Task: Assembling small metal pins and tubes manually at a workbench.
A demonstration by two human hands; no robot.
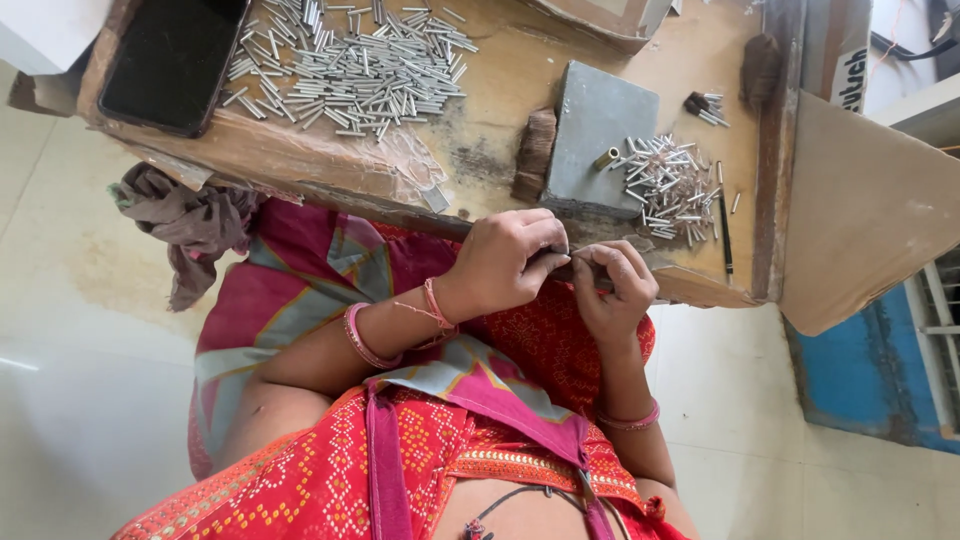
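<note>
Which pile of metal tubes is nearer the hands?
The smaller pile, right of the grey block; the bigger pile lies farther off beside the black phone.

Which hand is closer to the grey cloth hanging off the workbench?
Left. The left hand is nearer the grey cloth; the right hand lies beyond it, farther away.

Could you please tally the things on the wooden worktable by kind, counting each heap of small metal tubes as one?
Heaps of small silver metal tubes: 2 (large, small)
Grey square metal block: 1
Short brass tube on that block: 1
Black flat phone: 1
Thin dark pen: 1
Total: 6
</note>
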